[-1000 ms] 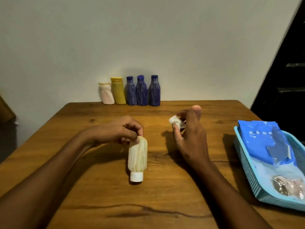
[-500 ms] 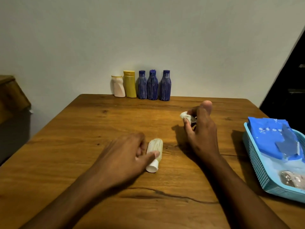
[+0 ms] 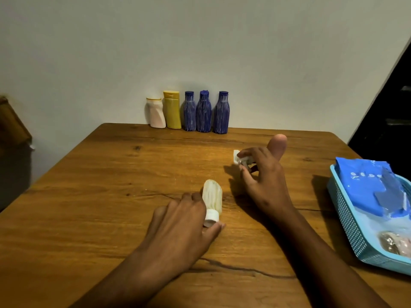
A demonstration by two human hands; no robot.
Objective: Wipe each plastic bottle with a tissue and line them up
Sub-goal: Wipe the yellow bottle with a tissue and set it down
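Centre frame, your left hand (image 3: 178, 227) lies loosely open against the cream bottle (image 3: 212, 200) lying on the table (image 3: 89, 196); your right hand (image 3: 264, 181) pinches a crumpled tissue (image 3: 236, 156); five bottles (image 3: 189, 112) line the wall

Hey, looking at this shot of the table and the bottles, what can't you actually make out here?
Head view, the only one:
- The tissue: mostly hidden inside the right hand, so its size and state are unclear.
- The cream bottle: its cap end is partly covered by the left hand; whether it is gripped is unclear.
- The basket: cut off by the right edge; the shiny item in its near corner is too blurred to identify.
- Bottle labels in the back row: too small.
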